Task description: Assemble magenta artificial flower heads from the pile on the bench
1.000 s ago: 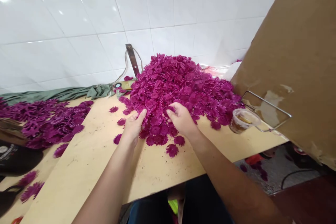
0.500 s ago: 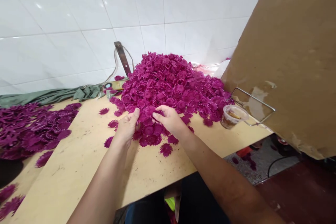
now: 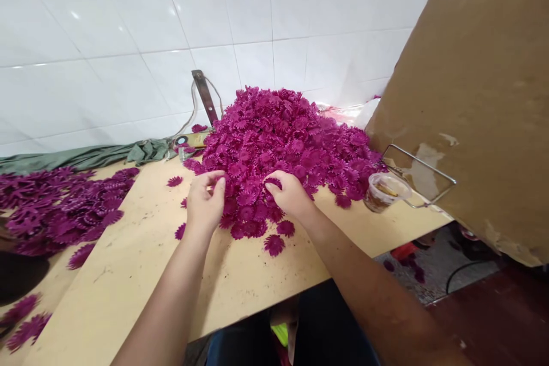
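A large heap of magenta artificial flower pieces [image 3: 274,126] with fringed petals rises on the board against the wall. My left hand [image 3: 205,199] hovers at the heap's front left edge, its thumb and index finger curved with a gap between them. Nothing shows clearly in its grasp. At the front right of the heap, my right hand [image 3: 289,194] pinches thumb against fingers, with a bit of magenta petal showing there. Its other fingers are hidden. A few single flower pieces [image 3: 274,245] lie on the board in front of the heap.
The pale board [image 3: 141,251] ends near my lap. A second pile of purple flower pieces [image 3: 64,206] lies to the left. On the right stand a plastic cup [image 3: 386,189], a bent wire frame [image 3: 422,163] and a big cardboard panel [image 3: 476,97]. Green cloth [image 3: 94,154] runs along the wall.
My hands have drawn apart, from close together over a flower piece at the heap's front. The left hand has moved left and turned upward; the right has shifted slightly right.
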A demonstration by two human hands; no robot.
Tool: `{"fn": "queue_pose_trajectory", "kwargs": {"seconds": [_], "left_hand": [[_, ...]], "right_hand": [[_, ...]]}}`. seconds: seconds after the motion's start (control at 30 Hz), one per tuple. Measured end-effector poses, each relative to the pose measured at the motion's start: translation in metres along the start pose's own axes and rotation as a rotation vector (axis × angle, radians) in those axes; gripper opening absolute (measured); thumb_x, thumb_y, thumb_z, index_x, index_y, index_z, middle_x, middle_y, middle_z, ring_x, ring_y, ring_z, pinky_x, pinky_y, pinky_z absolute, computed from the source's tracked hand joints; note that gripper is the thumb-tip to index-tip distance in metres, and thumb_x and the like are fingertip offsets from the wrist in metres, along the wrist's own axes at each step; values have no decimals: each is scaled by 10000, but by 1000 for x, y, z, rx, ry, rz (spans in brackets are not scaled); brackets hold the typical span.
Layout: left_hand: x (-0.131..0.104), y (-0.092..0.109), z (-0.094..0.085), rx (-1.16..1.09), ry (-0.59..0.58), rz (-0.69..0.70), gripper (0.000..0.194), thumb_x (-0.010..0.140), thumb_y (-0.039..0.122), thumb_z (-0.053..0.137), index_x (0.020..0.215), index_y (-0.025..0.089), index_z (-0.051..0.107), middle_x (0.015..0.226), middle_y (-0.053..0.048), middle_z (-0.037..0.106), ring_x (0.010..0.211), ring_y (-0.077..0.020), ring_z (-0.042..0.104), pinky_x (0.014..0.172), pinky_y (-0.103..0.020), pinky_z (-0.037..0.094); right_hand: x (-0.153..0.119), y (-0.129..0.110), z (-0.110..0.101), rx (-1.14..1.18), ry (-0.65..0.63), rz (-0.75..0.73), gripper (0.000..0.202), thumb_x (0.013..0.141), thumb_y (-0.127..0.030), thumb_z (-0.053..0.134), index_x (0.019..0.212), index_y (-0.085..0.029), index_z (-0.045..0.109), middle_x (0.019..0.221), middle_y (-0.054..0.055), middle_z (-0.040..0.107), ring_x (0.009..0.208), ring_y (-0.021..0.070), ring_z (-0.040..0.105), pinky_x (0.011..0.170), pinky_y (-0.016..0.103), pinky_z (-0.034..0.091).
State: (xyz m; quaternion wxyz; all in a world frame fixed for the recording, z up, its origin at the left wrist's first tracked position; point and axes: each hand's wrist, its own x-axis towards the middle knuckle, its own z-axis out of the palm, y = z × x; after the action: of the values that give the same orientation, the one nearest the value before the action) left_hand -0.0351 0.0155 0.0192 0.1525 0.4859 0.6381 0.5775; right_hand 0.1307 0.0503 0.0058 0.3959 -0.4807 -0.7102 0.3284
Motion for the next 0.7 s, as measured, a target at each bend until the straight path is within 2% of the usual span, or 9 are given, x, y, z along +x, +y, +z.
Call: {"fn": "queue_pose_trajectory", "kwargs": {"seconds": [0.07, 0.13, 0.27, 0.33, 0.4, 0.47, 0.53, 0.63, 0.7], "left_hand": [[-12, 7, 4, -25, -156, 10, 193, 686, 312, 578, 811, 183, 649, 827, -47, 624, 803, -184, 559, 775, -301, 426], [-24, 14, 10, -53, -258, 12, 227, 691, 338, 586, 841, 183, 658, 857, -55, 650, 813, -189, 575, 794, -315, 430], [-38, 24, 23, -184, -326, -25, 302, 634, 347, 652, 886, 180, 646, 888, -54, 660, 809, -179, 589, 779, -304, 446], [-38, 26, 26, -266, -342, -67, 326, 598, 341, 681, 875, 175, 639, 826, -38, 660, 747, -161, 588, 735, -287, 454], [-35, 26, 28, -334, -370, -122, 314, 578, 348, 693, 825, 165, 630, 709, -16, 642, 648, -139, 572, 673, -275, 455], [-33, 24, 28, -402, -353, -184, 287, 549, 357, 706, 737, 161, 612, 609, 10, 603, 573, -120, 541, 623, -263, 447], [-30, 23, 29, -470, -286, -250, 266, 511, 331, 722, 660, 160, 582, 569, 28, 575, 545, -102, 515, 589, -240, 432], [-19, 25, 28, -579, -126, -386, 180, 528, 222, 693, 617, 159, 549, 558, 42, 558, 530, -78, 491, 549, -202, 399], [-6, 25, 24, -651, 34, -493, 129, 576, 156, 629, 586, 166, 501, 528, 49, 528, 512, -73, 482, 512, -185, 365]], "right_hand": [[-2, -3, 2, 10, -3, -32, 116, 775, -168, 492, 825, -156, 596, 840, 72, 653, 801, 176, 594, 776, 331, 449], [-4, -7, 4, 3, -19, -27, 132, 799, -204, 465, 742, -157, 573, 710, 50, 627, 683, 159, 570, 686, 303, 439], [-8, -13, 7, 59, -15, 17, 249, 816, -253, 449, 581, -174, 476, 560, 0, 528, 556, 117, 480, 564, 252, 375], [-9, -14, 7, 157, -26, 46, 286, 813, -267, 458, 543, -176, 434, 523, -21, 481, 523, 95, 437, 537, 231, 353], [-10, -14, 6, 292, -92, 76, 317, 830, -269, 425, 527, -175, 413, 494, -36, 442, 484, 79, 399, 512, 218, 341], [-11, -16, 5, 440, -193, 102, 281, 834, -229, 397, 561, -171, 430, 503, -44, 440, 464, 69, 385, 497, 208, 340], [-13, -18, 4, 553, -242, 106, 169, 801, -172, 430, 637, -164, 468, 544, -49, 467, 482, 63, 405, 514, 199, 359], [-20, -19, 4, 583, -206, 90, 77, 745, -127, 491, 676, -161, 490, 570, -51, 485, 513, 63, 434, 551, 201, 387], [-26, -19, 2, 548, -206, 108, 81, 745, -151, 500, 665, -162, 494, 573, -45, 497, 519, 71, 453, 551, 211, 398]]}}
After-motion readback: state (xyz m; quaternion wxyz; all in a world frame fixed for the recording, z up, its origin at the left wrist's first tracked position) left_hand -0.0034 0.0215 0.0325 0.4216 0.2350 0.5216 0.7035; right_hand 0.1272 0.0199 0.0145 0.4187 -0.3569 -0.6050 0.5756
